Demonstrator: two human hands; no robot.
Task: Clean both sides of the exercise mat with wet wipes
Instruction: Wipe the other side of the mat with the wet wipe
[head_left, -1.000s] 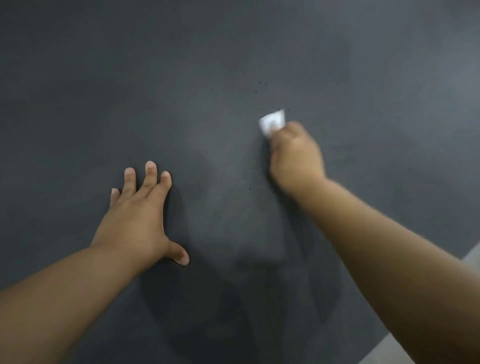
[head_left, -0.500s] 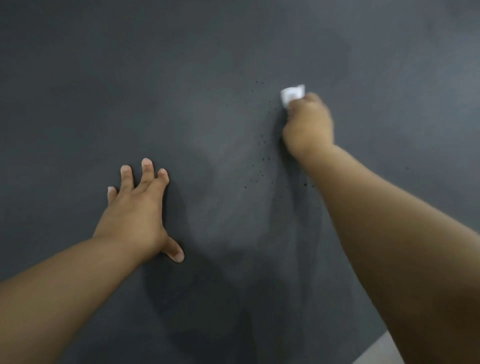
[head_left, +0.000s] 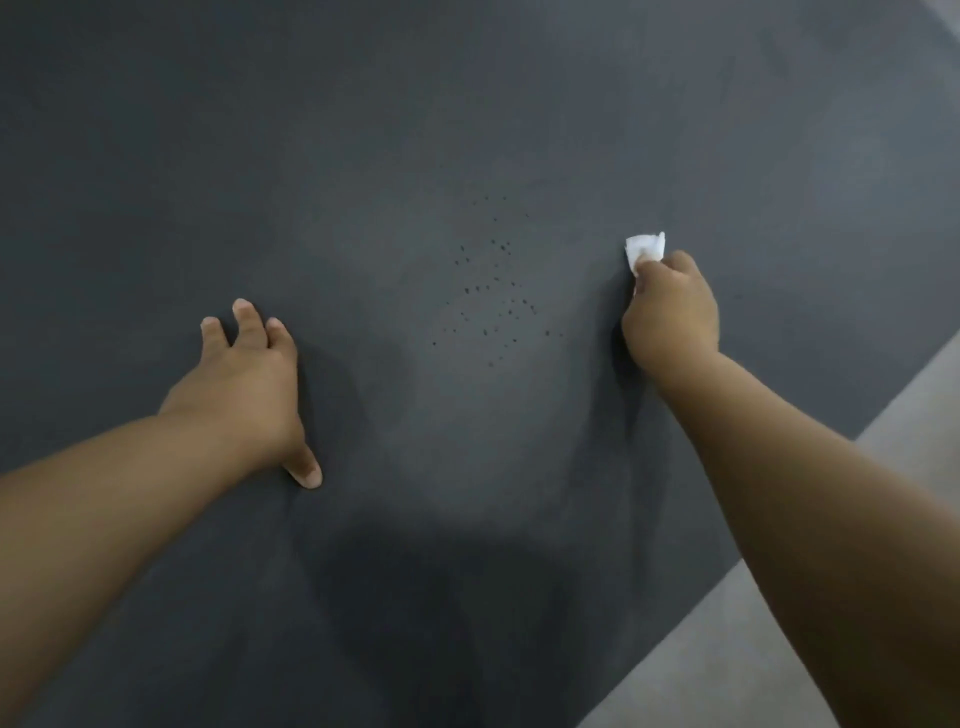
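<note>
Head view: left hand (head_left: 244, 384), arm reaching in from lower left, lies flat with fingers spread on the dark exercise mat (head_left: 467, 104) filling the frame. Right hand (head_left: 670, 312), arm extended from lower right, fingers curled, pinches a white wet wipe (head_left: 644, 249) against the mat at centre right. Dark specks (head_left: 493, 296) dot the mat between the hands; pale floor (head_left: 753, 649) at lower right.

One head cam, wide-angle, looking forward and down from above the arms. Close range: mat (head_left: 467, 130) fills nearly the whole frame. Left hand (head_left: 244, 384) enters from lower left, right hand (head_left: 670, 317) from lower right. Floor (head_left: 779, 649) strip shows outside the right forearm.
</note>
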